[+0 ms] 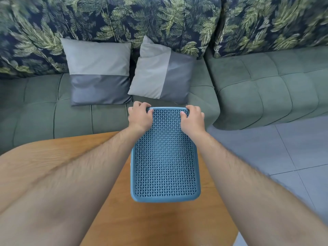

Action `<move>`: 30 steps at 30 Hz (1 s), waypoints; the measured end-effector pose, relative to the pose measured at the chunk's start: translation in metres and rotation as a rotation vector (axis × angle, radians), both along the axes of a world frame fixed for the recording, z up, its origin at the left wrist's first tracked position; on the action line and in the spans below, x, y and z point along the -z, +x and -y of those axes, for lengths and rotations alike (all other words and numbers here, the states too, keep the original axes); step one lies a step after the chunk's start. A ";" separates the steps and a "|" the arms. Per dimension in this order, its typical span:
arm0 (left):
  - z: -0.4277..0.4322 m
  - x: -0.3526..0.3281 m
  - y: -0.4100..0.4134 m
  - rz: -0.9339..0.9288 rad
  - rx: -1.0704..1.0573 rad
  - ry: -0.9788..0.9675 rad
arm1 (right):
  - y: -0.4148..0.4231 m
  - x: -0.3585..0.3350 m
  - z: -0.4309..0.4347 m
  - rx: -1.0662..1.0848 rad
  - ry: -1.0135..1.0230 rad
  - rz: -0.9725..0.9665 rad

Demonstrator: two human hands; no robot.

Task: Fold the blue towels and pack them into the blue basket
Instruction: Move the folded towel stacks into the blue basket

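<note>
So far: no towel shows anywhere, folded or not, so by my reading nothing is packed and the task is at its very start or between steps.
Basket: the blue basket (pixel 166 157) fills the centre of the frame, its near end over the wooden counter (pixel 159 224) and its far end reaching toward the green sofa (pixel 266 96).
Basket face: a flat perforated side is turned up at the camera; the opening does not show.
Left hand: the left hand (pixel 140 116) curls over the far left corner of the basket and grips its edge.
Right hand: the right hand (pixel 192 118) grips the far right corner the same way, thumb on the perforated face.
Left to do: judging by this, the basket must be set with its opening up, then the towels found, folded and packed.
Hidden: the inside of the basket, so I cannot tell whether anything lies in it.
Unclear: whether the face shown is the bottom or a side wall, and whether the basket rests on the counter or is held above it.
Cut off: the forearms cover much of the counter, and its near edge runs out of the lower frame.
Around: two grey cushions (pixel 99 73) lean on the sofa in the upper middle; grey floor tiles (pixel 292 148) lie at right.
</note>
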State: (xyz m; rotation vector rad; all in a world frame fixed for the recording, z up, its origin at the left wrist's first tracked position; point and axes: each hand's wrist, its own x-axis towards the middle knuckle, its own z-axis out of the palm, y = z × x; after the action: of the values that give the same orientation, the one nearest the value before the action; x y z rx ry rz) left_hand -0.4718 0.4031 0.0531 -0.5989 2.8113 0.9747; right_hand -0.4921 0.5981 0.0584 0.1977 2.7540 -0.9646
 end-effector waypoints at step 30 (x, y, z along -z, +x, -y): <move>-0.024 0.019 0.024 0.012 0.312 -0.403 | -0.009 0.027 0.022 -0.153 0.425 -0.054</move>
State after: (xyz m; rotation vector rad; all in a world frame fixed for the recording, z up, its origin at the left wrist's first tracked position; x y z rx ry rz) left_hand -0.4479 0.4274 0.0339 -0.1824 2.9815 0.3516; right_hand -0.5007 0.5756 0.0318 0.0251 2.9385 -0.3439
